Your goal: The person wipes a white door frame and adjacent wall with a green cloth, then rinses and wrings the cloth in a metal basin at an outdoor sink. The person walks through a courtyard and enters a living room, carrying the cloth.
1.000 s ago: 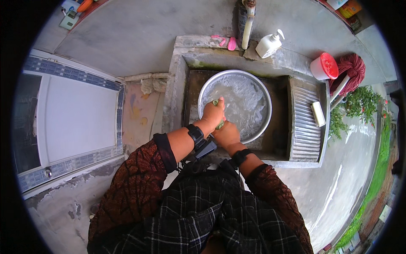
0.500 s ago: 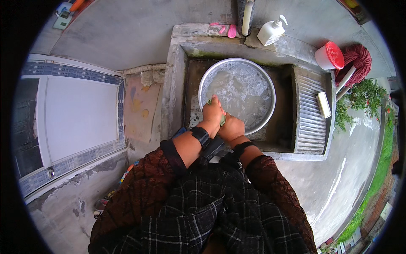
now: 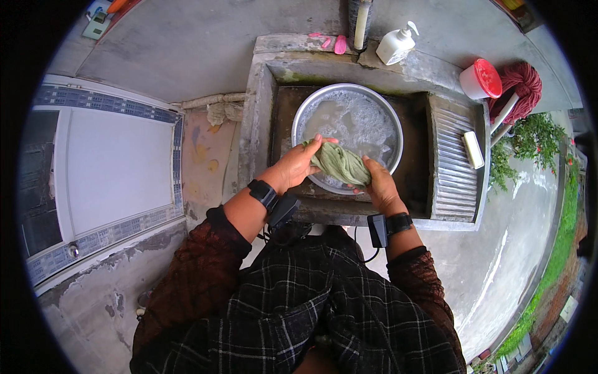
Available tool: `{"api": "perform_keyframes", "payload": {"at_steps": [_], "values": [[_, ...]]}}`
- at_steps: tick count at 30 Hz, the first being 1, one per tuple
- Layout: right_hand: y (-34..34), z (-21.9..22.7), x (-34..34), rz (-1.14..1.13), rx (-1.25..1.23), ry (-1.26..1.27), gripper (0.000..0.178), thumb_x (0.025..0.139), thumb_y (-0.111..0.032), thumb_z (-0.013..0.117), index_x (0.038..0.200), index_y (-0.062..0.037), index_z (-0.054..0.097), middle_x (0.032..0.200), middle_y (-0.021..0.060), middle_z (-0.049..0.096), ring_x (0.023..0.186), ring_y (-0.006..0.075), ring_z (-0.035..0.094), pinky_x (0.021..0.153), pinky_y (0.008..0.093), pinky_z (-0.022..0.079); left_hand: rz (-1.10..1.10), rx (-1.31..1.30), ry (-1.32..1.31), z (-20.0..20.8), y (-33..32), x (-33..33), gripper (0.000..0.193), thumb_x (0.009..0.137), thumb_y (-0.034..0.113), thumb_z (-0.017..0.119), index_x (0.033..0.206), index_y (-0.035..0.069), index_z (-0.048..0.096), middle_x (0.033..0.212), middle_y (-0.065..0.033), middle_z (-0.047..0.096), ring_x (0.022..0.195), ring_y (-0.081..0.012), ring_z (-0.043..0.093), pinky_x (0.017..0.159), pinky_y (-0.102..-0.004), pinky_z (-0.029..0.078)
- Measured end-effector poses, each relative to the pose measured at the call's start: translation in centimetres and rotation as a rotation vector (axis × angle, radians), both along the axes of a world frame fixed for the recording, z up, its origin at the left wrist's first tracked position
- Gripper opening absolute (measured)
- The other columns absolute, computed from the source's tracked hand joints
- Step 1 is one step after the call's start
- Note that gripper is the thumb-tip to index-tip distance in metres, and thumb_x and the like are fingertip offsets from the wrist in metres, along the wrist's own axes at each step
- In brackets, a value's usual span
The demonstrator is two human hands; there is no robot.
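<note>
The green cloth (image 3: 341, 163) is held in the air over the near part of a round metal basin (image 3: 346, 85), stretched between the person's two hands. It is bunched into a loose roll with twisted folds, and its long axis slants: the end at the left hand (image 3: 298, 164) points to the far left, while the end at the right hand (image 3: 382, 185) points to the near right. The left fingers are closed on the far-left end, with the thumb on the near side; the right fingers grip the other end, the thumb on top and the fingertips partly hidden beneath the cloth.

The basin contains cloudy grey water (image 3: 374, 124) with patches of white suds across its surface. It sits in a concrete sink (image 3: 250, 124), whose right side carries a ribbed washboard (image 3: 451, 181). A white oblong block (image 3: 473, 149) lies on the ribs, its long axis running mostly away from the person.

On the sink's far ledge stands a white pump bottle (image 3: 395, 47), its nozzle pointing right; its contents cannot be seen. Farther right is a white tub (image 3: 471, 84) with a red top, tilted, beside a bundle of dark red strands (image 3: 522, 90).
</note>
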State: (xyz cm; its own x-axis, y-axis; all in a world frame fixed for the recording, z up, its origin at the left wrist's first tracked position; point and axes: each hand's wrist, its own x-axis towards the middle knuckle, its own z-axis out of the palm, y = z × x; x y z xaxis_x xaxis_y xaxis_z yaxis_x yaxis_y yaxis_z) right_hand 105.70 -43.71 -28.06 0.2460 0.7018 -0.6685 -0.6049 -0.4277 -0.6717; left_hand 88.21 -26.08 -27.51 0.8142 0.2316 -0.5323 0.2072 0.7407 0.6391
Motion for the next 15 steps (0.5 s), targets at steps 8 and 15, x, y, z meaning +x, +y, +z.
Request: {"api": "perform_keyframes", "payload": {"at_steps": [8,15], "values": [[-0.5,1.9,0.4,0.012,0.089,-0.921,0.051,0.108,-0.043,0.047,0.107,0.0022,0.071,0.093,0.0075,0.072,0.086,0.0145,0.065,0.079,0.0287,0.052,-0.063,0.891,0.043,3.5,-0.9,-0.3,0.050,0.107,0.048,0.046,0.122,0.005,0.067,0.108,-0.0066,0.069,0.103,-0.0136,0.062,0.093,-0.0306,0.049],[-1.0,7.8,0.9,-0.114,0.096,-0.870,0.055,0.106,-0.047,0.053,0.086,0.0032,0.067,0.075,0.0004,0.058,0.074,0.0106,0.048,0.069,0.0285,0.045,0.113,0.726,0.089,6.4,-1.7,-0.3,0.051,0.105,0.049,0.053,0.116,0.001,0.067,0.093,-0.0016,0.065,0.089,-0.0109,0.055,0.083,-0.0295,0.048]]}}
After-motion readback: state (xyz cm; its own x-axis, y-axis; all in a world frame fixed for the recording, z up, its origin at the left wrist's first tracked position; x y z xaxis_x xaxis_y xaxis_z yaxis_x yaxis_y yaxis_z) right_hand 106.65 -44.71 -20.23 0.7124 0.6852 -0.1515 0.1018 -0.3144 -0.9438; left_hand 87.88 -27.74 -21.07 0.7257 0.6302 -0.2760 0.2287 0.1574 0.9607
